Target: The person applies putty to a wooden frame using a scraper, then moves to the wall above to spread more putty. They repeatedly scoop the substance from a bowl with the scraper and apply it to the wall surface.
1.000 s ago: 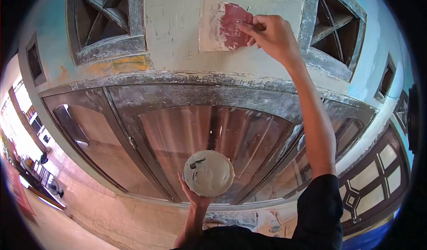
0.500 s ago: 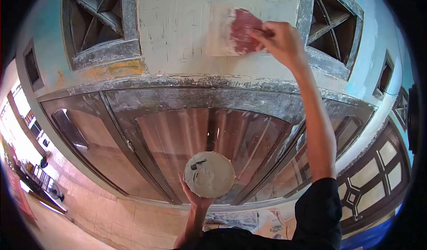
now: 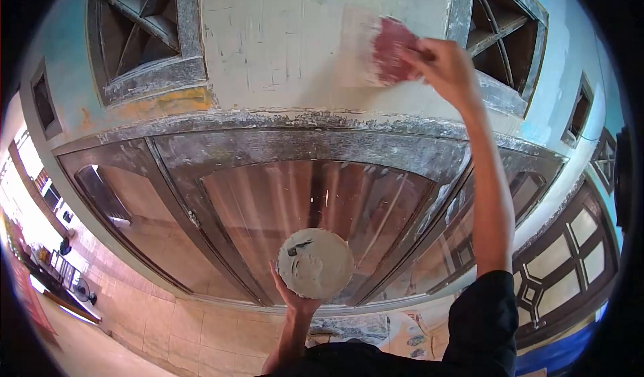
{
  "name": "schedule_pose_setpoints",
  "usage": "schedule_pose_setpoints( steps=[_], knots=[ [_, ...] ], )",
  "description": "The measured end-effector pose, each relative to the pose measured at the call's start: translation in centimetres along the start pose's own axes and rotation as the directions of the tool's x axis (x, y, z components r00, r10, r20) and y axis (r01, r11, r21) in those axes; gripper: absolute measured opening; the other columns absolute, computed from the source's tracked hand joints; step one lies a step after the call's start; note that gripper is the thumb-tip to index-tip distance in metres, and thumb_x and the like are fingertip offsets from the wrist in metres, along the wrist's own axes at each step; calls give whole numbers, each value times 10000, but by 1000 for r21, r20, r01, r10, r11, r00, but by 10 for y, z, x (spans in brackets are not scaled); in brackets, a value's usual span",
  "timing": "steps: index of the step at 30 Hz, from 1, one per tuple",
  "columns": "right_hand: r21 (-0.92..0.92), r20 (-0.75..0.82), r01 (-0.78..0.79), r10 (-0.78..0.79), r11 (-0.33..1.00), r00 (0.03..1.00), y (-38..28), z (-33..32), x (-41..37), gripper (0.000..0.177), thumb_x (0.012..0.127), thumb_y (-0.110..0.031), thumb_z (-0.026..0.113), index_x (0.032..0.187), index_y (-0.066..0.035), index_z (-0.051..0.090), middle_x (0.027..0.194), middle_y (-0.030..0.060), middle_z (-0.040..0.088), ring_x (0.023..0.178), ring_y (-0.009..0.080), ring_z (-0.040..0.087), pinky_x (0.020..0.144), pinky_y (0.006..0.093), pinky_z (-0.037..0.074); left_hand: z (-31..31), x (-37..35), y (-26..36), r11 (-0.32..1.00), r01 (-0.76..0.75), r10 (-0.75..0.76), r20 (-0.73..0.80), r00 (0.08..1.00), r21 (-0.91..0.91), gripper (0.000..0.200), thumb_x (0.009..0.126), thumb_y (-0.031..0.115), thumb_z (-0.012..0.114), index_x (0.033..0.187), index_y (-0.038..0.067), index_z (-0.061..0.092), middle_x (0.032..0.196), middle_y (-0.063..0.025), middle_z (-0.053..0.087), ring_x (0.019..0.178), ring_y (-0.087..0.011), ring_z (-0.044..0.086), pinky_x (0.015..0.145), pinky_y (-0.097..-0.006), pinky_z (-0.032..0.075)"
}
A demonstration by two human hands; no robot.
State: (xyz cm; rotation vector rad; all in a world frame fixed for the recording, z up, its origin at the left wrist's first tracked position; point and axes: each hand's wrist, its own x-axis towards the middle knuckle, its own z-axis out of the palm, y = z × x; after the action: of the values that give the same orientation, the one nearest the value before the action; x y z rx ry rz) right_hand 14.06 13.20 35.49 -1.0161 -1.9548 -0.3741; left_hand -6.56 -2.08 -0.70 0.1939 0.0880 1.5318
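My right hand (image 3: 446,68) is raised at the upper right, its fingers pinched on a red scraper (image 3: 396,49) with pale paste on its blade. The blade lies against the off-white wall panel (image 3: 268,48), and a smooth damp-looking band of paste shows just left of it. Low in the centre, my left hand (image 3: 298,300) supports a round dish of paste (image 3: 318,263) from below and at its left side. Grey-white paste fills the dish, with a dark patch near its upper left. Thin scratches and marks show on the panel's left part.
Below the panel runs a worn wooden arch frame (image 3: 308,139) over glazed doors (image 3: 268,202). Openings with crossed bars flank the panel, one at left (image 3: 144,28) and one at right (image 3: 500,35). A fan (image 3: 82,288) stands on the tiled floor at far left.
My right hand and the red scraper have moved to the right along the wall panel, and the paste band now reaches further right. My left hand and the dish have barely moved.
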Motion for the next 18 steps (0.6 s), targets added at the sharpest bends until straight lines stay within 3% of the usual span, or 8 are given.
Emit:
schedule_pose_setpoints(
  steps=[3,6,9,14,18],
  knots=[
    [129,42,-136,131,982,990,40,-35,-28,250,853,-249,659,807,-5,681,636,63,654,531,90,611,482,218,451,3,-2,3,1000,-13,14,-5,1000,23,729,831,699,354,1335,179,440,1363,-77,435,1222,-324,418,994,-544,346],
    [333,35,-38,28,942,999,26,-33,-26,216,866,-219,648,817,-10,671,695,59,666,549,83,614,460,217,435,2,-3,1,1000,-15,15,-14,1000,10,712,834,686,369,1323,175,454,1354,-86,443,1214,-336,424,982,-561,354],
    [200,14,102,-107,974,994,-39,4,0,244,865,-247,644,771,-23,663,650,47,672,550,82,625,471,237,440,5,-3,0,999,-8,8,-4,1000,-34,696,836,675,383,1307,171,472,1344,-92,454,1206,-345,431,972,-575,362],
    [162,-41,204,-200,965,979,-45,36,18,291,859,-298,650,785,-16,650,637,61,659,564,86,631,487,226,452,3,-3,-1,999,-33,34,21,999,-36,696,835,675,386,1306,170,473,1340,-88,459,1205,-343,433,974,-574,360],
    [87,5,-116,116,989,993,4,-14,-19,283,860,-293,639,772,-26,672,629,43,667,551,95,632,493,245,446,3,-6,1,999,-41,41,-18,999,27,715,832,688,366,1326,177,450,1363,-80,431,1222,-335,414,986,-568,345]
  ],
)
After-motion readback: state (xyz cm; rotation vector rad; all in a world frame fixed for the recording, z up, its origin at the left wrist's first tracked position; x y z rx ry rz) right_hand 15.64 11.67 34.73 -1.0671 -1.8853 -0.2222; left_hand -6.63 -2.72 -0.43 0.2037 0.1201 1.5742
